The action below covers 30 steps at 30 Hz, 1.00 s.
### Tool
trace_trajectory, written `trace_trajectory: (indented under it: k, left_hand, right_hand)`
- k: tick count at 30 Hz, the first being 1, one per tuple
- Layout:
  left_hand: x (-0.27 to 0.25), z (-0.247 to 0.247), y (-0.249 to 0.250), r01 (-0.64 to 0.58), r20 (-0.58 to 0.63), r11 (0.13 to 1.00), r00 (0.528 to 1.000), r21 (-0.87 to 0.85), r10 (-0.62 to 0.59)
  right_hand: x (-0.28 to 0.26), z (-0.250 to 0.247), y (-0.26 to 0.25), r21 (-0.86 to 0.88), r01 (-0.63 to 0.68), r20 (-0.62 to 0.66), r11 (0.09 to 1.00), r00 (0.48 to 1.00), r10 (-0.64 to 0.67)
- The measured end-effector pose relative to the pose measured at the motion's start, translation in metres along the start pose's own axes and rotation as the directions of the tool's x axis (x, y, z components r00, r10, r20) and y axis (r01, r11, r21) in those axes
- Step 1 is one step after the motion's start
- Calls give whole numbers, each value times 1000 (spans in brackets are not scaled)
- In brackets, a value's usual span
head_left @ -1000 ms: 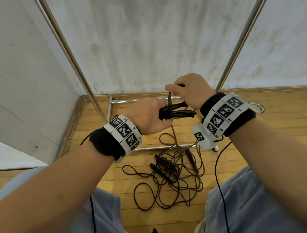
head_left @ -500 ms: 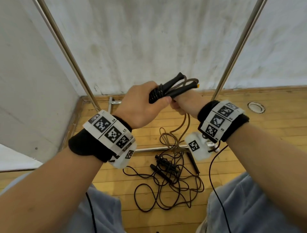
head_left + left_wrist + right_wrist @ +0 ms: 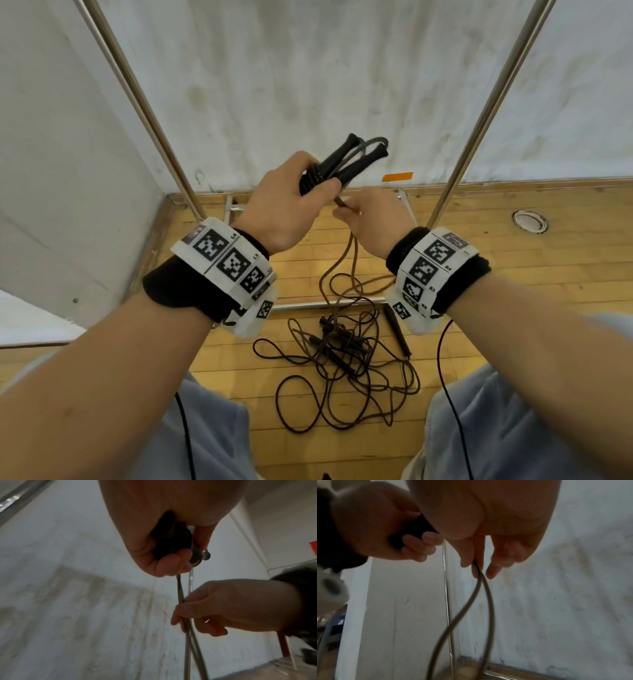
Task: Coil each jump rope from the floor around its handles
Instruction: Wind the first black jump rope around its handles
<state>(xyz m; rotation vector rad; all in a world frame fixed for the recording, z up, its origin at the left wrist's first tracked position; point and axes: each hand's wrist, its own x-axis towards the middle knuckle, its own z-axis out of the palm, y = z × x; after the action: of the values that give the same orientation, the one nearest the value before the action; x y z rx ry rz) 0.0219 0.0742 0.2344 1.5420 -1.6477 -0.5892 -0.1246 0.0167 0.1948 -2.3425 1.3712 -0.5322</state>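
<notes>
While I stand over the floor: both my hands are raised close together in front of the wall.
Left hand point(image 3: 284, 202): curled tight around two black handles point(image 3: 346, 161), held side by side and pointing up and away.
Right hand point(image 3: 373, 222): just below the left, fingers pinching the rope point(image 3: 481, 588) where it leaves the handles.
Rope in hand: two strands hang from my right fingers down to the floor.
Other jump ropes point(image 3: 346, 359): tangled in a loose heap on the wooden floor point(image 3: 531, 291) between my knees, their black handles lying among the loops.
Metal poles point(image 3: 486, 106): slanting up on either side.
</notes>
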Motion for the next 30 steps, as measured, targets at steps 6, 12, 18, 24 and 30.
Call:
trace_trajectory:
  k: [6, 12, 18, 24, 30]
  left_hand:
    - [-2, 8, 13, -38, 8, 997, 999, -70, 39]
    - [2, -5, 5, 5, -62, 984, 998, -176, -17]
    - [7, -25, -4, -8, -206, 993, 978, -117, -16]
    - [8, -28, -17, 62, -191, 996, 980, 67, -48]
    - [9, -20, -22, 62, -206, 997, 976, -35, -68]
  right_hand:
    - [-4, 5, -9, 528, -100, 156, 843, 988, 20]
    - [-7, 6, -9, 567, -104, 239, 817, 970, -43]
    - [-3, -5, -2, 467, 26, -11, 884, 1000, -24]
    - [-5, -16, -4, 356, 66, -47, 932, 998, -53]
    - [-8, -13, 0, 275, -52, 187, 960, 982, 0]
